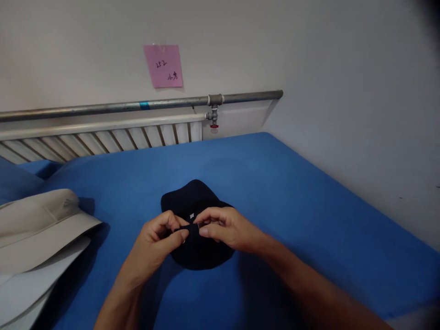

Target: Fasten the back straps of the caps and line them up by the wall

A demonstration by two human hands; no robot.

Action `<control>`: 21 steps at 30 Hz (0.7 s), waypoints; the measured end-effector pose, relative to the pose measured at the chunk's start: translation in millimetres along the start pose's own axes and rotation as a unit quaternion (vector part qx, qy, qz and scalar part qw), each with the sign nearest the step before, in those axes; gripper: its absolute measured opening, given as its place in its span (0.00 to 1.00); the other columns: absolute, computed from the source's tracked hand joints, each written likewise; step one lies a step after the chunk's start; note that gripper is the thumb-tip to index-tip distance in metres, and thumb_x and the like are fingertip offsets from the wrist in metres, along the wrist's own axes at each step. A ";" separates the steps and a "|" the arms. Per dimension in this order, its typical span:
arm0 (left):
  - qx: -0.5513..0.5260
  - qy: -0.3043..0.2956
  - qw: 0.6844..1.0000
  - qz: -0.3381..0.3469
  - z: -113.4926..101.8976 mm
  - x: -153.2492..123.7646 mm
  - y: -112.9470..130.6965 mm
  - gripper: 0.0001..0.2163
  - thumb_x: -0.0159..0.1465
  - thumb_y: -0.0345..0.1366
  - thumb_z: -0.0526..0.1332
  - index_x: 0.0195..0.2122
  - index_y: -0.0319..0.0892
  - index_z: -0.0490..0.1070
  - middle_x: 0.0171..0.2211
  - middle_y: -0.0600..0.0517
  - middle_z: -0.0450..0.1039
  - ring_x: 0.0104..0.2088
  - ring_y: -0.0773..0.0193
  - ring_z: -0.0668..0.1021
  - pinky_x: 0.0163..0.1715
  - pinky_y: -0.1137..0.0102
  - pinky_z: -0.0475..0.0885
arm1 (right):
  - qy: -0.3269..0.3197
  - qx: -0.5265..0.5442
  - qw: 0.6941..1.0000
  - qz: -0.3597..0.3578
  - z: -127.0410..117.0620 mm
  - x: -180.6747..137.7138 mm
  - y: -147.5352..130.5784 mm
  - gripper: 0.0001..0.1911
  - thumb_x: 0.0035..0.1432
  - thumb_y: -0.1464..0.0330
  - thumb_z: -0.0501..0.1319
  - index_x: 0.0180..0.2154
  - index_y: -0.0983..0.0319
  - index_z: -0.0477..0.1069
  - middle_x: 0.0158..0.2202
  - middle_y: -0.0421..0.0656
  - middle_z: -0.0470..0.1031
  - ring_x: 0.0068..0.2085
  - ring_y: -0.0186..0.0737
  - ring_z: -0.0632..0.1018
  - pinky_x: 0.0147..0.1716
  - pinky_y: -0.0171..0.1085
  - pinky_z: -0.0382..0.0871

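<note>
Left hand (153, 238) and right hand (232, 230) are pinching the strap (194, 231) of the dark cap (202, 257), neither sitting nearer, strap running crosswise between them, cap lying beneath on the blue surface (309, 215).

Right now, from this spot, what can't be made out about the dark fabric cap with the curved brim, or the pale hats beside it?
- Head view: part of the dark fabric cap's narrow strap, hidden by the fingers of the left hand and right hand.
- Head view: any print on the small whitish label, too small.
- Head view: the stacked beige and white fabric hats' full shapes, cut by the left edge and overlapping.
</note>
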State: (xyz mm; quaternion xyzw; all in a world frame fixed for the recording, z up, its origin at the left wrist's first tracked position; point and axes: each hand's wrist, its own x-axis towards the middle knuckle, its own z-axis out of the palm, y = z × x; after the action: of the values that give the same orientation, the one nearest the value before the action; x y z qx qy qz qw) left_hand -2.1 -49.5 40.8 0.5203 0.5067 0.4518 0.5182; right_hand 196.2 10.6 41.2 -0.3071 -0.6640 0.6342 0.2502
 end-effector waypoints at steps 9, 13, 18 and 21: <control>-0.008 -0.017 0.999 0.034 -0.8 -2.8 -2.4 0.10 0.56 0.33 0.66 0.23 0.41 0.65 0.30 0.53 0.75 0.30 0.66 0.73 0.29 0.72 0.67 | -0.024 0.009 1.000 -0.001 4.0 -0.8 2.0 0.08 0.56 0.63 0.61 0.32 0.62 0.71 0.23 0.35 0.64 0.24 0.28 0.65 0.24 0.31 0.58; -0.013 -0.020 1.000 0.018 -4.6 -2.0 -1.2 0.10 0.56 0.34 0.66 0.23 0.41 0.66 0.30 0.54 0.75 0.30 0.67 0.72 0.29 0.73 0.66 | -0.019 0.017 1.000 -0.007 5.1 -0.3 4.2 0.08 0.57 0.63 0.61 0.31 0.62 0.70 0.22 0.35 0.63 0.24 0.28 0.64 0.24 0.31 0.58; -0.017 -0.052 0.998 0.005 -12.5 -1.1 0.8 0.07 0.59 0.36 0.65 0.26 0.42 0.69 0.34 0.51 0.75 0.34 0.65 0.74 0.34 0.72 0.68 | 0.020 0.000 1.000 -0.005 5.0 2.4 7.3 0.07 0.56 0.66 0.60 0.28 0.62 0.69 0.22 0.35 0.63 0.24 0.29 0.65 0.25 0.32 0.60; -0.001 -0.052 0.999 0.005 -12.2 -0.6 0.7 0.07 0.60 0.38 0.64 0.28 0.42 0.70 0.36 0.51 0.74 0.36 0.64 0.73 0.36 0.71 0.68 | 0.065 -0.074 0.991 -0.085 6.5 1.8 7.6 0.04 0.55 0.69 0.60 0.36 0.61 0.71 0.32 0.39 0.72 0.32 0.33 0.72 0.34 0.35 0.67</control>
State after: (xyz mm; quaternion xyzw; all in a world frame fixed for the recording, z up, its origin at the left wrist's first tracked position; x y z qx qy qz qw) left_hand -14.3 -49.1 42.2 0.5454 0.4756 0.4271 0.5422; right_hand 191.0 7.5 33.0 -0.3076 -0.7155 0.5382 0.3220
